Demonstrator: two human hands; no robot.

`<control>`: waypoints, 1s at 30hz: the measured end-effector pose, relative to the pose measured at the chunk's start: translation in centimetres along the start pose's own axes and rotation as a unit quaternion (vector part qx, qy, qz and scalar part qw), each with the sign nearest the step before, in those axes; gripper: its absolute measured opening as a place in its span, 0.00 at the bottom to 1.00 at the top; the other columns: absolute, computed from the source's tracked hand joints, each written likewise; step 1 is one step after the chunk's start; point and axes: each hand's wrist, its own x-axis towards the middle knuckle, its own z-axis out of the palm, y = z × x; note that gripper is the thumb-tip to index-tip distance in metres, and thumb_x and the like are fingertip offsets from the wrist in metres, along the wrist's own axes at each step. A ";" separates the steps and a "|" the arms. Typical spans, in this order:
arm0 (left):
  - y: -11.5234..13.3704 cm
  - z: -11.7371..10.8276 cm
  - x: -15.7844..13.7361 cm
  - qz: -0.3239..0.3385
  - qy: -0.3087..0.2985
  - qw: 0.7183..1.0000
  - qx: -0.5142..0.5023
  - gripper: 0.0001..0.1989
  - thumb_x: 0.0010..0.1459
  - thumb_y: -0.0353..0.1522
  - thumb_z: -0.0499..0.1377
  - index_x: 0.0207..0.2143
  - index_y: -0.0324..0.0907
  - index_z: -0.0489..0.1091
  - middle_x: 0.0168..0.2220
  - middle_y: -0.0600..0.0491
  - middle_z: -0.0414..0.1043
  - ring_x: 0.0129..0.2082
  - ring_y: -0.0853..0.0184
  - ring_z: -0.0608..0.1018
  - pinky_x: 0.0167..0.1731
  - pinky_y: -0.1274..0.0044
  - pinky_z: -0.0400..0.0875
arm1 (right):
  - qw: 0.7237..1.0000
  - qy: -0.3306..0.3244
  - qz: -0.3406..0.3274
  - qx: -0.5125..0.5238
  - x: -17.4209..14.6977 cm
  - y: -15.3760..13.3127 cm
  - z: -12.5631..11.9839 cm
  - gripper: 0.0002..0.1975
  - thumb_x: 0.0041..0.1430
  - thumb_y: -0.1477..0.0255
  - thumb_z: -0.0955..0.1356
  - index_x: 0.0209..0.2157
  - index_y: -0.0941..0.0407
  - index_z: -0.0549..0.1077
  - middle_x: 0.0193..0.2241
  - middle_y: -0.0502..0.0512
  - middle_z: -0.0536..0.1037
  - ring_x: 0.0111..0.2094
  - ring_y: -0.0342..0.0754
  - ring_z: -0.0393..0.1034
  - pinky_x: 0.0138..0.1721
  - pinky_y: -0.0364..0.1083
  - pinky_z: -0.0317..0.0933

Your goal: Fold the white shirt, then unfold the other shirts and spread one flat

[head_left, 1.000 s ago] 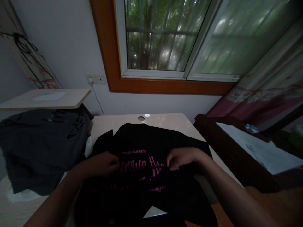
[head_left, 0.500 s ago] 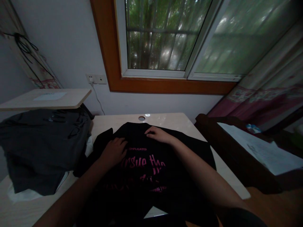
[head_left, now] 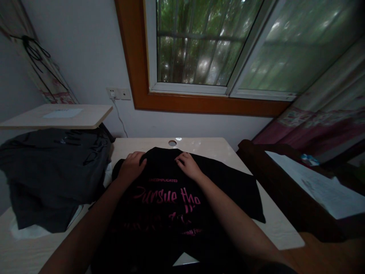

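Note:
A black T-shirt (head_left: pixel 159 167) with pink lettering lies spread over the pale table. The words "Pursue the" can be read on it, and the lower print is too dark to make out. My left hand (head_left: pixel 132 166) rests on the shirt's left shoulder, fingers extended toward the far edge and thumb apart. On the other side of the neckline, my right hand (head_left: pixel 188 166) touches the right shoulder with slightly bent, parted fingers. The right sleeve reaches out toward the table's right edge.
Dark grey clothing (head_left: pixel 54 179) is heaped at the left under a raised wooden shelf (head_left: pixel 94 118). The table (head_left: pixel 208 144) has a round cable hole near the wall. A dark brown piece of furniture (head_left: pixel 282 190) with a white sheet (head_left: pixel 316 184) stands at the right.
My left hand has slid away from me and to the left, from the chest to the shoulder, uncovering more lettering. My right hand has stayed near the neckline, its fingers now more bent.

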 end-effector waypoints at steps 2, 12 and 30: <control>-2.5 -0.1 -0.3 -0.063 0.015 0.998 -0.023 0.21 0.66 0.40 0.48 0.55 0.41 0.68 0.56 0.45 0.72 0.57 0.57 0.71 0.61 0.66 0.61 | 1.000 -0.001 -0.006 0.003 -0.3 0.1 -0.2 0.07 0.66 0.72 0.65 0.40 0.53 0.76 0.41 0.57 0.73 0.46 0.51 0.65 0.52 0.52 0.62; -9.7 -2.0 -4.9 -0.183 0.004 0.980 -0.079 0.29 0.65 0.46 0.45 0.58 0.36 0.65 0.59 0.40 0.69 0.62 0.55 0.69 0.64 0.65 0.58 | 1.000 -0.013 -0.016 -0.008 -1.3 0.2 -0.5 0.08 0.66 0.73 0.65 0.43 0.52 0.76 0.44 0.57 0.74 0.48 0.52 0.66 0.53 0.54 0.62; -7.9 -2.8 -0.5 -0.145 -0.080 0.986 -0.015 0.29 0.56 0.43 0.56 0.56 0.36 0.68 0.48 0.42 0.76 0.47 0.56 0.78 0.51 0.69 0.69 | 1.000 0.005 -0.003 0.008 -3.6 0.9 -2.4 0.10 0.64 0.76 0.64 0.43 0.53 0.76 0.42 0.57 0.75 0.47 0.52 0.67 0.52 0.54 0.63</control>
